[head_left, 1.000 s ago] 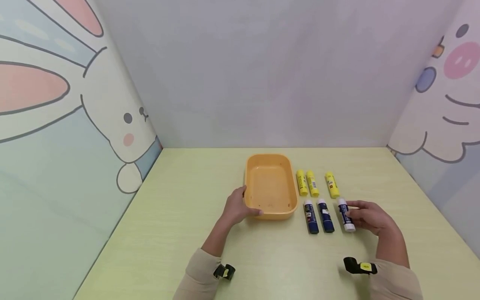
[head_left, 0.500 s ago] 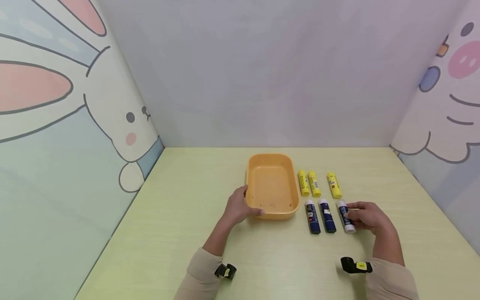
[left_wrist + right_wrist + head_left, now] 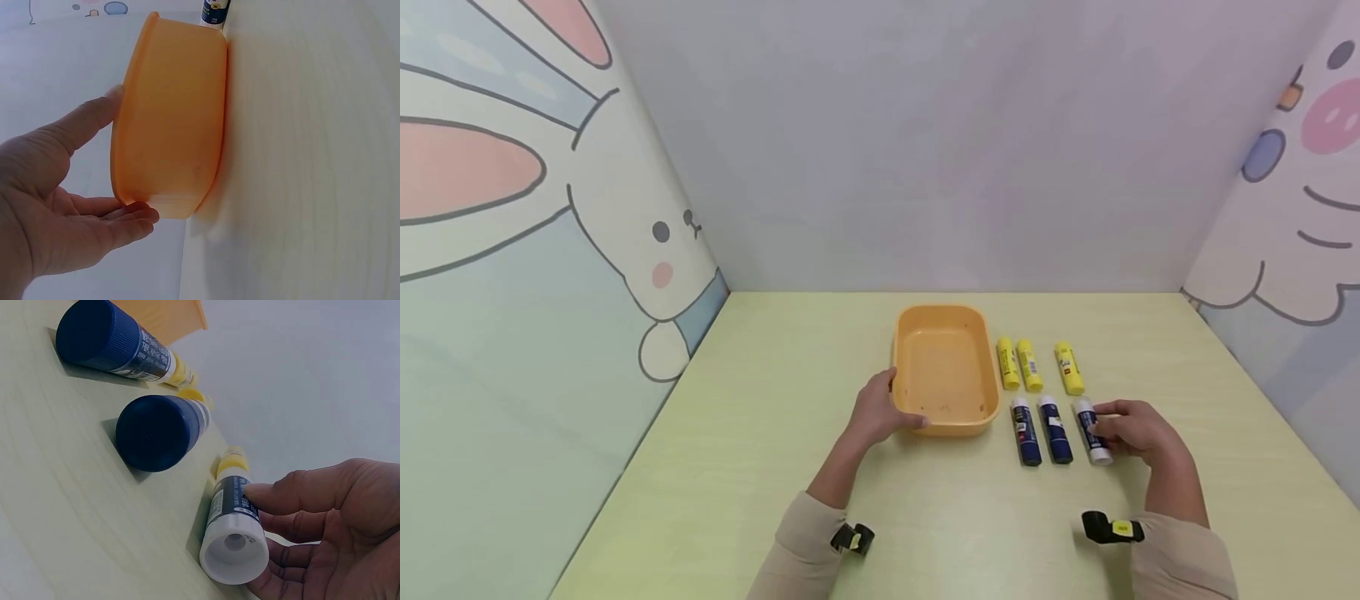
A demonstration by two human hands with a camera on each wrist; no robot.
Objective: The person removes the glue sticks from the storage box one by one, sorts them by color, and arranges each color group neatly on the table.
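Observation:
An orange plastic tray [image 3: 946, 431] sits in the middle of the table. My left hand [image 3: 877, 410] holds its near left corner; in the left wrist view the thumb touches the rim and the other fingers lie round the corner. Farther right, my right hand [image 3: 1138, 431] pinches a navy-and-white glue stick [image 3: 236, 506] between thumb and fingers, its white hollow end toward the wrist camera. The stick lies at or just above the tabletop. Left of it lie two blue-capped glue sticks [image 3: 1026, 433], side by side.
Behind the blue row lie a yellow glue stick [image 3: 1070, 368] on the right and two more yellow glue sticks [image 3: 1018, 365] beside the tray's right wall. The pale table [image 3: 955, 517] ends at a plain back wall [image 3: 955, 150]. Cartoon-printed side walls [image 3: 512, 350] flank it.
My right hand and the glue stick in it have shifted slightly left, toward the two blue-capped ones. My left hand keeps its hold on the tray, and the head view has turned a little.

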